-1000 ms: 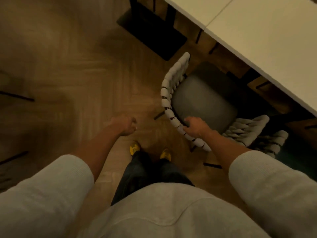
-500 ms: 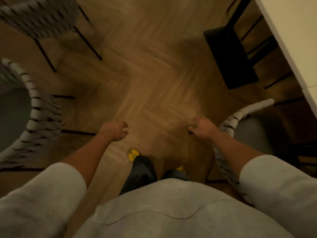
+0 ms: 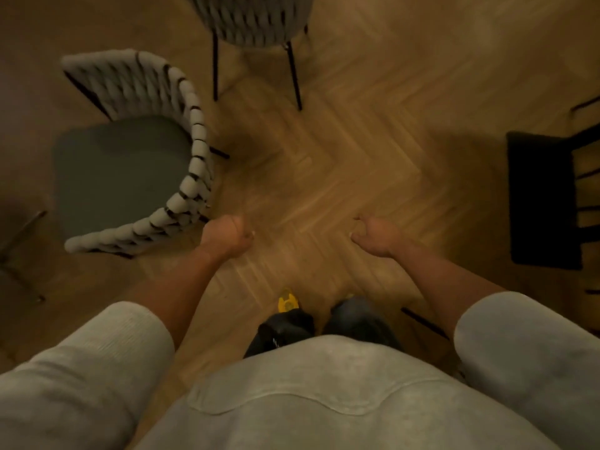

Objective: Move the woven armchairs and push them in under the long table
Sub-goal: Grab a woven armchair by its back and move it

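Observation:
A woven armchair [image 3: 194, 164] with a grey seat cushion stands on the floor at the left, its woven back curving toward me. A second woven armchair [image 3: 253, 21] is at the top, only its back and thin black legs showing. My left hand [image 3: 227, 235] is curled into a loose fist just right of the near chair's back corner, holding nothing. Over bare floor to the right, my right hand [image 3: 376, 235] is loosely open and empty. The long table is out of view.
A black table base plate [image 3: 542, 199] with black frame bars lies on the herringbone wood floor at the right edge. My feet in yellow shoes [image 3: 287, 300] are below my hands. Open floor lies between the chairs and the base.
My right hand has let go of the chair at the table. The view has swung left, away from the table, and the two loose armchairs have come into view.

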